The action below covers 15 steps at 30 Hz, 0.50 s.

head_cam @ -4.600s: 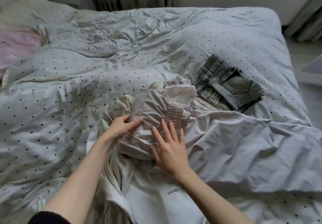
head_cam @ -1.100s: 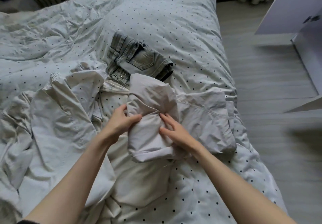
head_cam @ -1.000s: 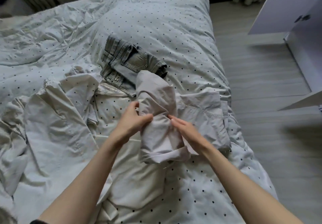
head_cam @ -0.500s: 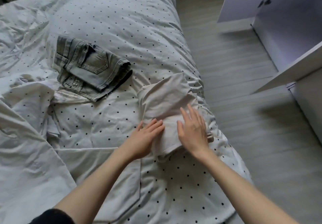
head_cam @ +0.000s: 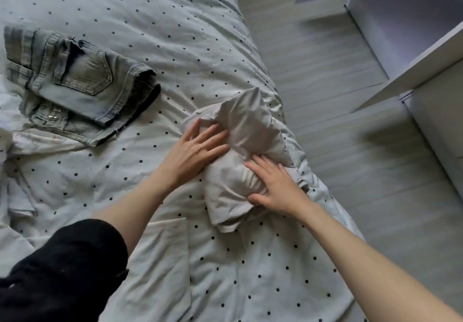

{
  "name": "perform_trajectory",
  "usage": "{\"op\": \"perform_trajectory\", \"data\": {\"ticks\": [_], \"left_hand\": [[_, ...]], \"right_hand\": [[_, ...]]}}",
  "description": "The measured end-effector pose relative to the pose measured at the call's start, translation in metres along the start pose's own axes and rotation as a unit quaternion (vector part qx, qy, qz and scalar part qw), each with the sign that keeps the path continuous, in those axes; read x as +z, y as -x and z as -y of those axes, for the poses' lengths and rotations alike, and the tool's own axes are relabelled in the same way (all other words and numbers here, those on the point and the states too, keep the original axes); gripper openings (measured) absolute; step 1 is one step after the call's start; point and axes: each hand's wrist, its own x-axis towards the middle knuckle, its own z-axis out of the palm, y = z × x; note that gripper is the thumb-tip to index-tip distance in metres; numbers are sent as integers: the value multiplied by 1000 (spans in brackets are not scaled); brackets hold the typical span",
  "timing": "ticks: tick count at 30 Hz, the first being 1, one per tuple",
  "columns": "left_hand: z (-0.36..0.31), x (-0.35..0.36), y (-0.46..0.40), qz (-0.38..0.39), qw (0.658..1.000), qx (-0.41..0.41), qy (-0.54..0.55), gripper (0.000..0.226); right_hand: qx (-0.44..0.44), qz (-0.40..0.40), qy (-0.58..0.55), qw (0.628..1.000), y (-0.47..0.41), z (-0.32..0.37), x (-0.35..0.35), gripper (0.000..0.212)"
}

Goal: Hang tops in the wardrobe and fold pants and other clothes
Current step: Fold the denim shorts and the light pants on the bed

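A folded beige garment (head_cam: pixel 246 131) lies near the right edge of the bed. My left hand (head_cam: pixel 194 150) lies flat on its left side, fingers straight and spread. My right hand (head_cam: pixel 278 185) presses its lower right part with straight fingers. Folded grey jeans (head_cam: pixel 77 81) sit on the duvet to the upper left, apart from both hands. A cream top (head_cam: pixel 160 259) lies spread under my left forearm at the lower left.
The dotted duvet (head_cam: pixel 155 15) covers the bed. Grey wooden floor (head_cam: pixel 338 126) runs along the bed's right side. A white wardrobe (head_cam: pixel 431 126) with an open door (head_cam: pixel 411 71) stands at the far right. More pale clothes (head_cam: pixel 15 161) lie at the left edge.
The folded beige garment was carried right and set down near the bed's edge. Both hands now press flat on it, shifted slightly up along it. The view swung right toward the wardrobe.
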Motion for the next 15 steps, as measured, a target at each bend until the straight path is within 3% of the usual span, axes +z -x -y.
{"op": "perform_trajectory", "data": {"ticks": [5,7,9,11,15], "left_hand": [[-23,0,19,-78,996,-3,35,34],[-39,-3,28,-75,996,-17,40,28],[-52,-14,38,-71,996,-19,55,14],[-67,-28,49,-74,995,-10,66,8],[-99,-51,77,-108,990,-3,89,26]], "right_hand": [[87,-1,-58,995,16,27,-15,67],[115,-39,-74,990,32,52,-15,84],[129,-70,-29,989,56,81,-5,109],[145,-77,41,986,82,106,13,119],[186,-112,119,969,110,118,39,95]]}}
